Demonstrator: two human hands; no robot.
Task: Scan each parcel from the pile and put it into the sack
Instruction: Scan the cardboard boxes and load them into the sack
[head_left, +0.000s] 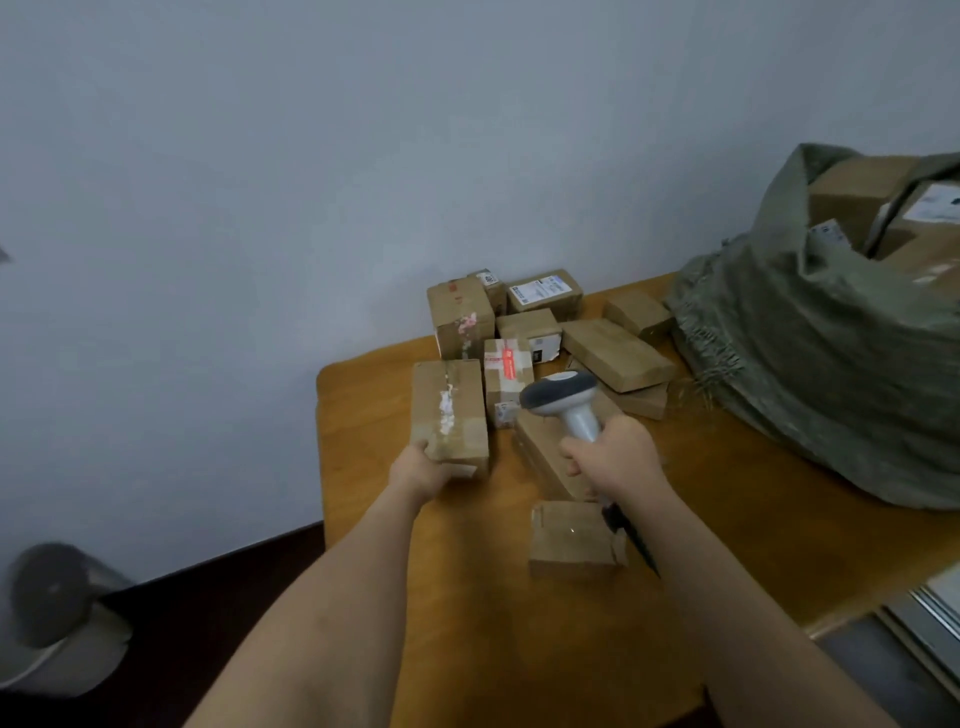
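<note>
Left hand (423, 470) is clamped on the near end of a taped cardboard parcel (451, 410); the fingers are hidden beneath the box, only thumb side and wrist being seen. The parcel's label, if any, cannot be made out. Right hand (610, 457) is clenched round the grip of a grey barcode scanner (563, 397), whose head is turned away, so the scan window is not seen. A dark cable (631, 538) drops from below this hand and is lost behind the forearm.

The parcel pile (540, 332) lies beyond both hands, against the wall (311, 156); lower boxes are partly covered. One small box (574, 540) sits just below the right hand. The green woven sack (810, 364), right of the right hand, is cut off by the frame edge, boxes showing in its mouth.

Bare tabletop (727, 493) lies between right hand and sack; the tabletop's left edge runs just beside the left hand.
</note>
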